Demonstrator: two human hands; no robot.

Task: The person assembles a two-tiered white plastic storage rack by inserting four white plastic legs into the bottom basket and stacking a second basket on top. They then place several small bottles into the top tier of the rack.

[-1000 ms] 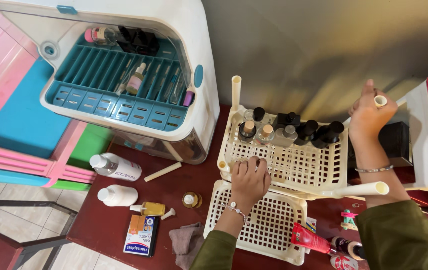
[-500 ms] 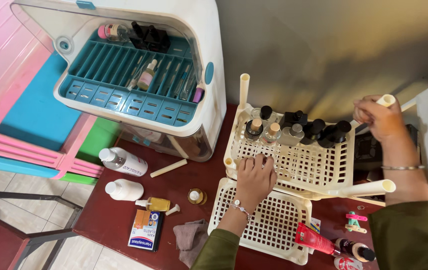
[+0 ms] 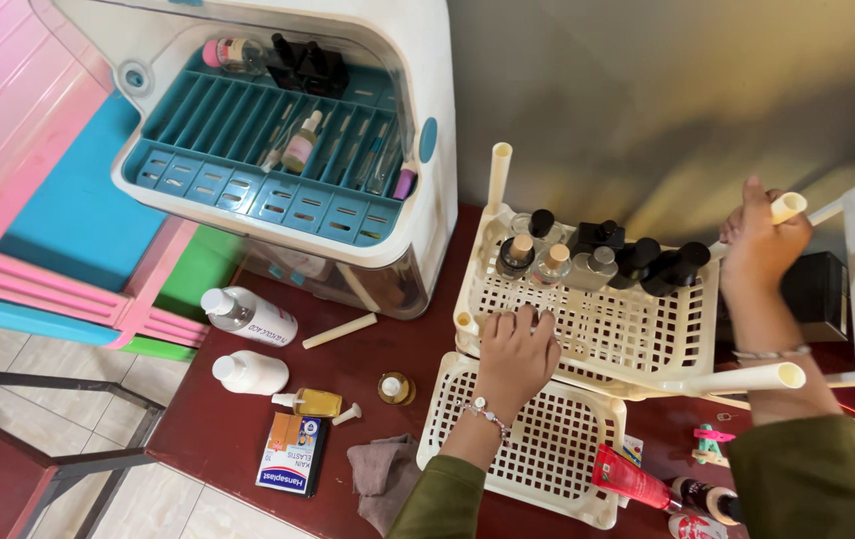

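my left hand (image 3: 515, 351) presses flat on the light, bendy basket tray (image 3: 597, 329) while my right hand (image 3: 759, 248) pinches its stiff corner tube (image 3: 785, 208), and the glass bottles (image 3: 597, 258) inside are fragile.

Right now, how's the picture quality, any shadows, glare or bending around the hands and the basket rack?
Head view: sharp overall, no motion blur on the left hand or right hand. Soft, broad shadows fall on the grey wall behind the cream basket rack. Mild glare on the clear lid of the white organiser. Wide-angle bending shows at the frame edges.
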